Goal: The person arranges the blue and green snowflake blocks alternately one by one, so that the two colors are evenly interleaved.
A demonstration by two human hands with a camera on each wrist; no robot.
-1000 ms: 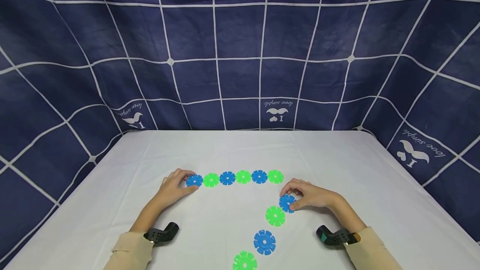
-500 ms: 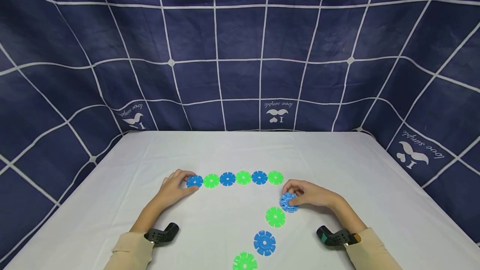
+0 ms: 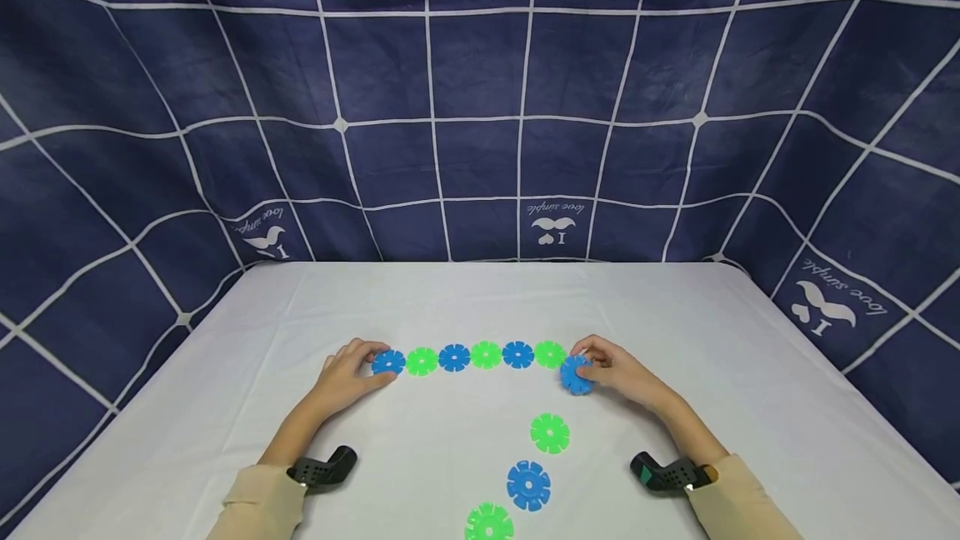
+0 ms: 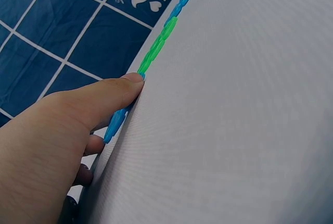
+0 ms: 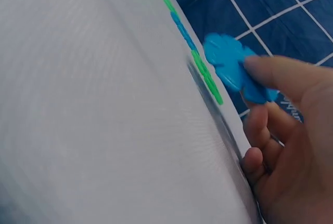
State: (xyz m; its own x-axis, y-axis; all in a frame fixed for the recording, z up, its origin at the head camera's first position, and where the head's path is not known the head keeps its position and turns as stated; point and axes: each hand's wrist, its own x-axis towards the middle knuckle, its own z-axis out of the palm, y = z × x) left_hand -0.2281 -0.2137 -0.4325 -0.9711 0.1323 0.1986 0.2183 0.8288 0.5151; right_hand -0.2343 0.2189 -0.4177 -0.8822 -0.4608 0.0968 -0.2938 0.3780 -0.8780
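Between thumb and fingers, my right hand (image 3: 618, 373) pinches a blue snowflake building disc (image 3: 576, 375), a flat plastic round with notches about its edge. In the right wrist view this blue disc (image 5: 226, 62) is tilted and raised off the cloth, close to the green end disc (image 5: 207, 78). My left hand (image 3: 348, 373) holds the blue disc (image 3: 388, 362) at the left end of a row, thumb on its near side, fingertips at the far side. The row alternates blue and green, ending on the right in a green disc (image 3: 551, 354).
Nearer to me, apart from the row, lie a green disc (image 3: 550, 433), a blue disc (image 3: 528, 486) and another green disc (image 3: 490, 523), cut by the lower frame edge. A white cloth (image 3: 420, 457) covers the table. A dark blue checked curtain (image 3: 480, 157) hangs behind.
My right hand has lifted the blue disc from beside the loose green one and carried it away from me, up to the row's right end. The left hand has stayed in place.
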